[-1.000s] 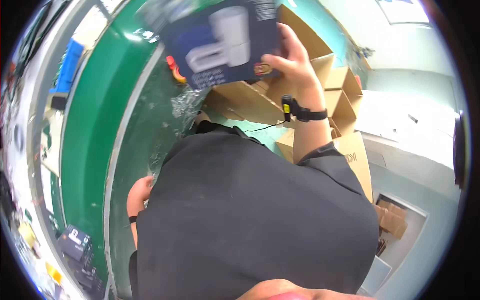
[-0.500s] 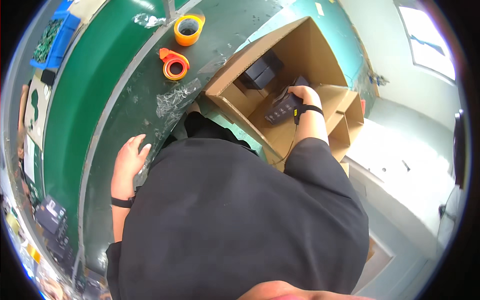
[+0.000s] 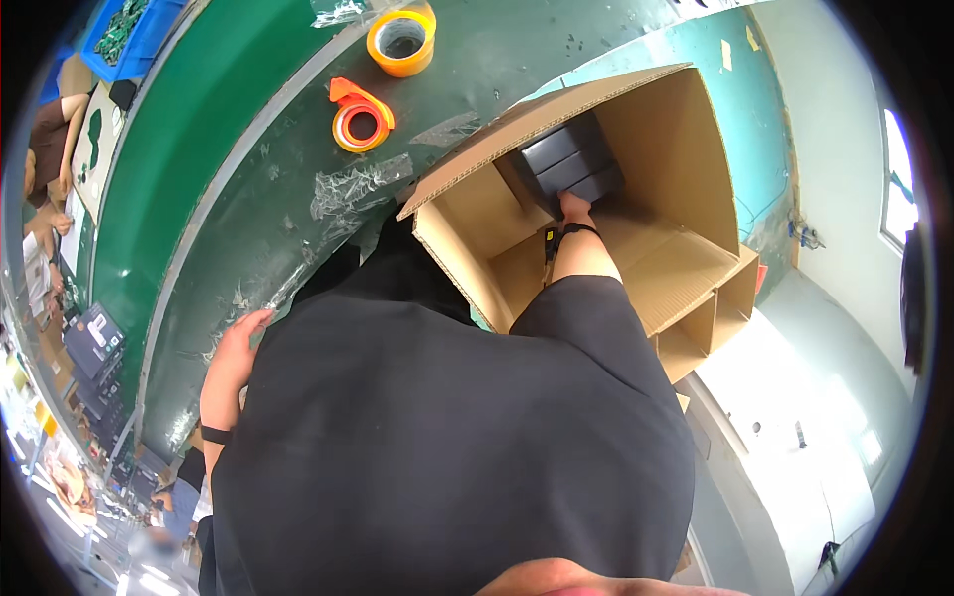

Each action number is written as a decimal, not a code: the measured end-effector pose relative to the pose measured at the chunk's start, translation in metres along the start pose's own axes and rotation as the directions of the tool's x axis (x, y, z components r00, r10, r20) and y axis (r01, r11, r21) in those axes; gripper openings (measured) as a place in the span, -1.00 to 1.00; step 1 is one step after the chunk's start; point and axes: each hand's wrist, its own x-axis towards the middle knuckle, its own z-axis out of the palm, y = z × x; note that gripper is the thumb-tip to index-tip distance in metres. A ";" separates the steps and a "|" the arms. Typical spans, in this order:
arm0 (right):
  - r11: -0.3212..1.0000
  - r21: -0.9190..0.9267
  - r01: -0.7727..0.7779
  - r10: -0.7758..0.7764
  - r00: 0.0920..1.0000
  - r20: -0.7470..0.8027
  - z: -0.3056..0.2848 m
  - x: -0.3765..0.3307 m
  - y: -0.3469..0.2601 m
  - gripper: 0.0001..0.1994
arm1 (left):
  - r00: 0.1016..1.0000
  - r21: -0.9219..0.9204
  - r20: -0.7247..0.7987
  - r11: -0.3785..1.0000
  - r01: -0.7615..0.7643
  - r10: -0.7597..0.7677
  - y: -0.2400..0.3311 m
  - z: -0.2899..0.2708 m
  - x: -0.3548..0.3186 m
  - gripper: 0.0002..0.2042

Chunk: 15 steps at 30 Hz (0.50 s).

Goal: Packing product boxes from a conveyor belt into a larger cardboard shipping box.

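Note:
A large open cardboard carton point(image 3: 686, 139) lies tilted on the right, its opening toward me. Several black boxes point(image 3: 566, 159) stand side by side in its far part. My right hand point(image 3: 574, 207) reaches inside, closed at the near end of the closest black box; some fingertips are hidden. A dark strap with a small yellow-marked device sits on that wrist. My left hand point(image 3: 234, 350) rests at the bench edge beside my body, fingers stretched out and holding nothing.
On the dark green bench are a roll of tape point(image 3: 401, 44), an orange tape dispenser point(image 3: 361, 117) and crumpled clear plastic point(image 3: 360, 187). A blue bin point(image 3: 129, 40) of small green parts stands far left. Other people work beyond, near stacked dark boxes point(image 3: 94, 338). A smaller divided carton point(image 3: 733, 303) adjoins the large one.
My right hand has carried the black box deeper into the carton, against the others. My left hand has moved down and left. The view has shifted.

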 end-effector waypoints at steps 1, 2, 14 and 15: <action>0.930 0.365 0.034 -0.020 0.999 -0.044 0.019 -0.027 -0.006 -0.10 | 1.000 -0.017 -0.012 1.000 0.010 -0.011 0.004 -0.001 -0.003 -0.56; 0.730 0.680 0.068 0.001 0.995 -0.100 0.022 -0.054 -0.011 0.09 | 1.000 0.007 -0.010 1.000 0.020 -0.020 0.002 -0.003 -0.002 -0.56; 0.471 -0.808 0.355 -0.666 0.743 -0.062 -0.026 -0.044 -0.068 -0.67 | 0.974 0.026 -0.215 0.997 -0.071 0.074 -0.043 0.001 0.052 -0.65; 0.565 -0.771 0.292 -0.641 0.744 -0.188 -0.050 -0.054 -0.076 -0.71 | 0.984 0.009 -0.171 0.998 -0.055 0.056 -0.045 0.005 0.063 -0.66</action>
